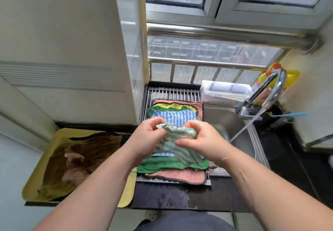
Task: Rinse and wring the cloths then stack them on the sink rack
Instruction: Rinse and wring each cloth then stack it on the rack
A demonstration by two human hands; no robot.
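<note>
Near the middle of the frame both hands gripped a green-and-white checked cloth (177, 140), bunched between them: the left hand (147, 137) pinched its upper left corner with closed fingers, and the right hand (201, 140) clasped the other end, thumb and fingers shut on the fabric. The loose part of the cloth hung down just over the stack of cloths (173, 165) lying on the sink rack (173, 92) below the hands; I could see a blue-and-white one on top, then green, yellow and a pink one at the bottom. To the right of the rack, the sink (232, 131) lay open, and a thin stream of water (243, 129) ran slanting into it from the tap (270, 90) at the right of the frame. At the lower left a yellow tray (124, 193) held a crumpled brown cloth (77, 158). Behind the rack, a clear plastic box (223, 91) stood by the window rail; its contents were too blurred to tell.
</note>
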